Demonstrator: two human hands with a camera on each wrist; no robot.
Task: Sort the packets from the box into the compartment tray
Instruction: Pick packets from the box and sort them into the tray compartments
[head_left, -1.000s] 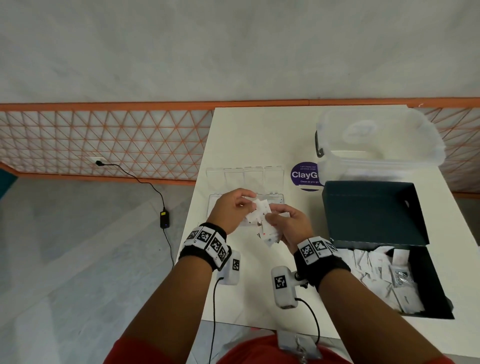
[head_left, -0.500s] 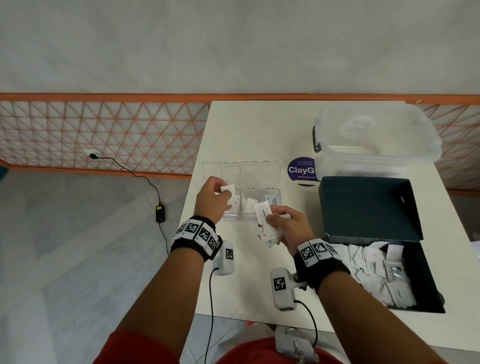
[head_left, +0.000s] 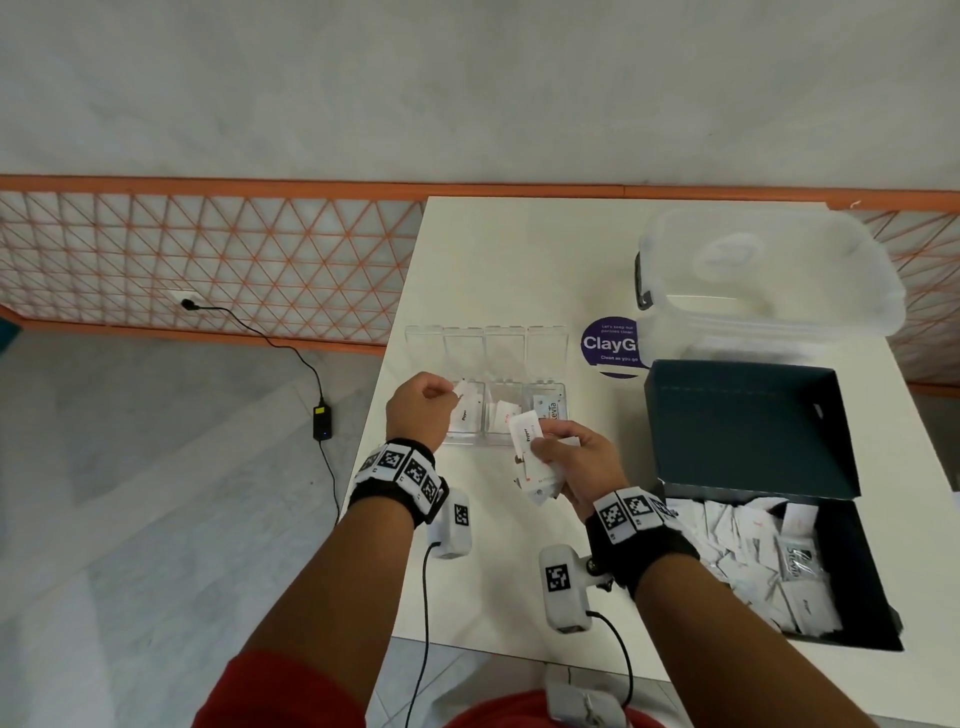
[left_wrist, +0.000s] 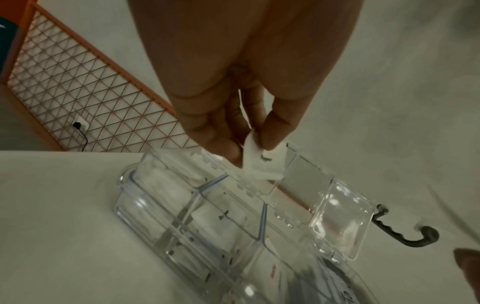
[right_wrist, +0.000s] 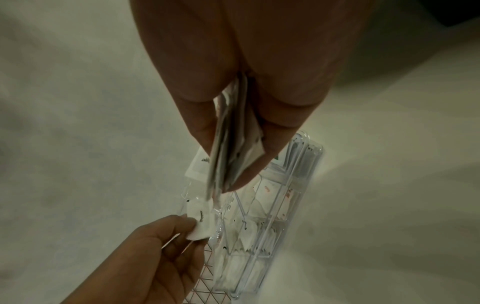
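Over the clear compartment tray (head_left: 470, 434): left hand (head_left: 421, 408), moved leftward since half a second ago, pinches one "Pepper" packet (left_wrist: 261, 162) above a left compartment. Right hand (head_left: 576, 460) grips a packet stack (head_left: 535, 457) just beside the tray, top one marked "Pepper". Rightmost compartment: "Stevia" packet (head_left: 549, 408). Dark box (head_left: 852, 545), right of tray.

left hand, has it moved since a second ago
Yes. The left hand went left, away from the right hand, and now pinches a single packet over the left part of the compartment tray.

left hand (head_left: 420, 410) pinching with thumb and fingertips, right hand (head_left: 576, 462) fingers curled, gripping
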